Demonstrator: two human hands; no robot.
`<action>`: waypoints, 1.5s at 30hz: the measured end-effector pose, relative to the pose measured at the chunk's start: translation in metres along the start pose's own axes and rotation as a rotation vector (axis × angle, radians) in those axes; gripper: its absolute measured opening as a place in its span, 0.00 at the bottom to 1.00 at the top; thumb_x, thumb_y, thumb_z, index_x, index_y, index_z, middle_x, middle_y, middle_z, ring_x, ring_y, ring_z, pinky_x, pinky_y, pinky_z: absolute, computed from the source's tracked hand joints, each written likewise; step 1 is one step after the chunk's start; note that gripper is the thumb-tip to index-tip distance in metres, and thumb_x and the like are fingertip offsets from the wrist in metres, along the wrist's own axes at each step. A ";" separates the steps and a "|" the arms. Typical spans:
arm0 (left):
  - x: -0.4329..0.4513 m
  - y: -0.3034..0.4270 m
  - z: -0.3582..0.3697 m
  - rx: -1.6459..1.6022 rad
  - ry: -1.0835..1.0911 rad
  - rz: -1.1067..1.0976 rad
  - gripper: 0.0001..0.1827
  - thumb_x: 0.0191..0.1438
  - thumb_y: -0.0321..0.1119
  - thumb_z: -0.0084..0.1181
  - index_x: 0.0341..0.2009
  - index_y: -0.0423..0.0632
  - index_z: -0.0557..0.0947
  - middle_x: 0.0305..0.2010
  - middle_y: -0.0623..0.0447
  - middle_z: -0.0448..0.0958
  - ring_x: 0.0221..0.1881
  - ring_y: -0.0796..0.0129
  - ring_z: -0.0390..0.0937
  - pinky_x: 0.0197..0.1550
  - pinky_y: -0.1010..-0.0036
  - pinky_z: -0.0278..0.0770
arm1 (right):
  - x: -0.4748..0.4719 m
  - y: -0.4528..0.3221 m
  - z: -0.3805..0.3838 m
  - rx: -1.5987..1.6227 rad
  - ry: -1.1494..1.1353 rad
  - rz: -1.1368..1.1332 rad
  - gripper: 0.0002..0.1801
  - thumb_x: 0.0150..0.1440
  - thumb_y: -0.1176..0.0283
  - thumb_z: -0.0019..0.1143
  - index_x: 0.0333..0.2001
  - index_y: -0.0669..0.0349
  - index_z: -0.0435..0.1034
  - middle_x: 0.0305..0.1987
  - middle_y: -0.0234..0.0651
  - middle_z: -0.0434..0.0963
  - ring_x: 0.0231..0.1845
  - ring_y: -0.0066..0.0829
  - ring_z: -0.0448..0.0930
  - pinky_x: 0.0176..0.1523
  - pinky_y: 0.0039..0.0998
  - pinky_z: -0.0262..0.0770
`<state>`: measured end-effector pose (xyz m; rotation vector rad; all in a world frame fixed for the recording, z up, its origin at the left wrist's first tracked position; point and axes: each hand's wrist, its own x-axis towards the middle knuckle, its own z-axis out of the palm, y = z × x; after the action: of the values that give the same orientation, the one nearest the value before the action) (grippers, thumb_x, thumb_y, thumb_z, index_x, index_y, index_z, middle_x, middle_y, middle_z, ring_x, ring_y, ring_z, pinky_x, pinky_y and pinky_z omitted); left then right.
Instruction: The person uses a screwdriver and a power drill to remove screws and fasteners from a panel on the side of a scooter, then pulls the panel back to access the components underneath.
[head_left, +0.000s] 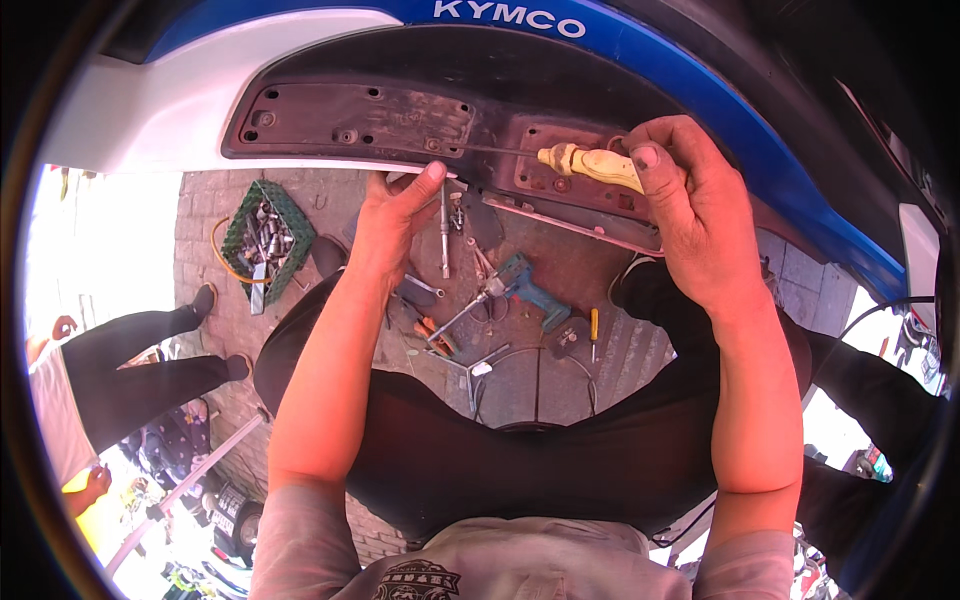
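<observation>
My right hand (694, 202) grips a screwdriver by its worn yellow handle (600, 166). Its thin shaft (499, 151) points left across the black plastic scooter floorboard (487, 64), its tip near a round fastener hole (433, 144) in the left recess (322, 124). At the floorboard's lower edge is my left hand (397, 217), thumb raised against the white trim (330, 165) and other fingers partly hidden beneath. A metal socket extension bar (445, 232) shows beside that thumb. The right recess (540, 165) holds a rusty bolt head (561, 184).
On the paving lie a teal cordless impact driver (529, 289) with a long bit, a combination wrench (425, 286), orange-handled pliers (436, 335) and another yellow-handled screwdriver (594, 334). A green woven basket (295, 251) of sockets stands left. Another person's dark-trousered legs (142, 352) are farther left.
</observation>
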<state>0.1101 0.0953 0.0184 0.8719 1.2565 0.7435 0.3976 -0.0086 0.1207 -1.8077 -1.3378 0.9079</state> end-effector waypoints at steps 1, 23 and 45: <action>0.007 -0.001 0.002 -0.010 -0.012 -0.007 0.36 0.61 0.44 0.73 0.67 0.42 0.73 0.64 0.46 0.77 0.67 0.59 0.73 0.71 0.55 0.69 | 0.000 -0.002 0.003 0.096 0.056 0.005 0.16 0.66 0.70 0.61 0.55 0.62 0.71 0.43 0.44 0.80 0.42 0.39 0.80 0.51 0.34 0.77; 0.040 -0.018 0.024 0.114 0.072 0.052 0.16 0.60 0.36 0.71 0.49 0.42 0.86 0.43 0.53 0.81 0.36 0.69 0.76 0.40 0.69 0.86 | 0.001 0.004 0.011 -0.111 0.158 -0.377 0.15 0.71 0.64 0.58 0.55 0.62 0.74 0.40 0.31 0.77 0.40 0.22 0.76 0.49 0.24 0.73; 0.039 -0.016 0.019 0.112 0.089 0.039 0.19 0.61 0.37 0.72 0.48 0.36 0.85 0.44 0.50 0.80 0.37 0.66 0.78 0.42 0.68 0.89 | -0.010 -0.043 -0.005 -0.057 0.095 -0.065 0.10 0.67 0.73 0.61 0.44 0.66 0.69 0.33 0.44 0.75 0.29 0.33 0.75 0.35 0.33 0.71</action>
<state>0.1349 0.1181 -0.0125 0.9657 1.3735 0.7551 0.3796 -0.0101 0.1611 -1.8162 -1.3667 0.7477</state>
